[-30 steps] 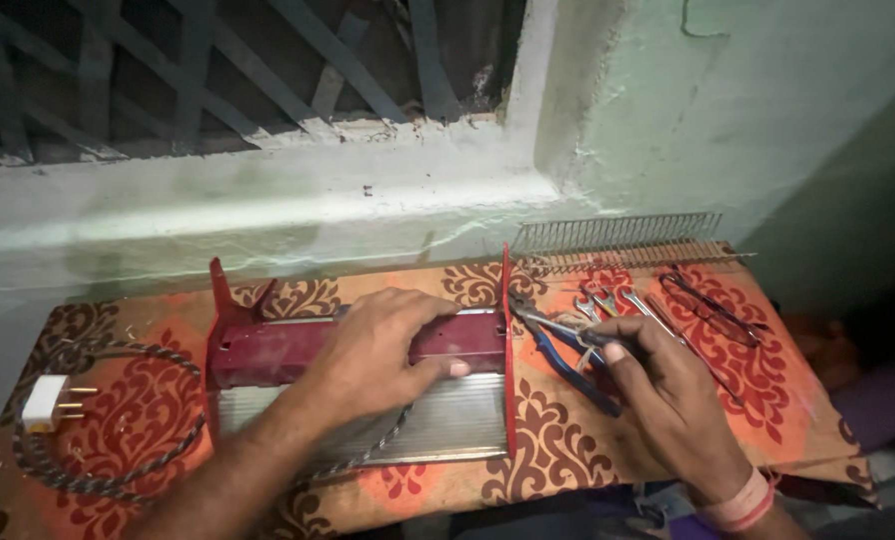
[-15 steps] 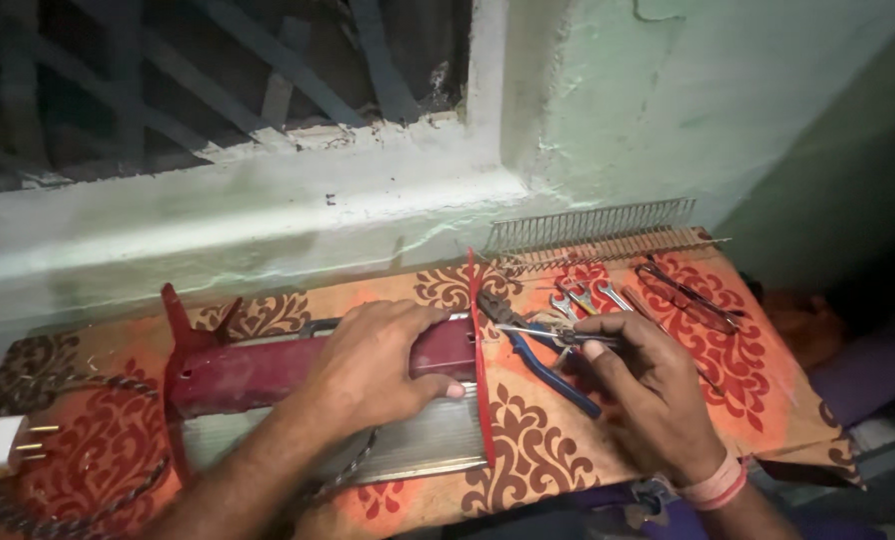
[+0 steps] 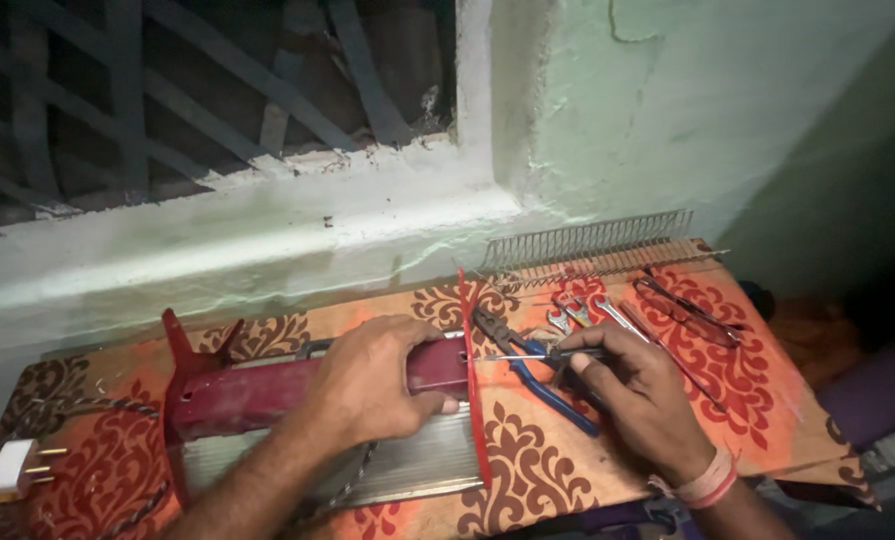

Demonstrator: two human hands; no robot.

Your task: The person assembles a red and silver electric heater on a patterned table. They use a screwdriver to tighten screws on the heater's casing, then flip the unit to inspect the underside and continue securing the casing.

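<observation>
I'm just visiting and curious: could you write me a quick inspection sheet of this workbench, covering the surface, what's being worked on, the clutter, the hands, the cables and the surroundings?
Surface: table under an orange cloth with brown floral pattern.
Job's things: red heater lying flat, ribbed metal reflector facing up; thin screwdriver pointed at its right end plate.
Clutter: blue-handled pliers, small spanners, dark-framed spectacles, wire grille at the wall.
Hands: left hand presses on the heater's red body; right hand grips the screwdriver, a pink band on its wrist.
Cables: braided cord ending in a white plug at the left edge.
Surroundings: pale green wall, barred window above a ledge.
</observation>
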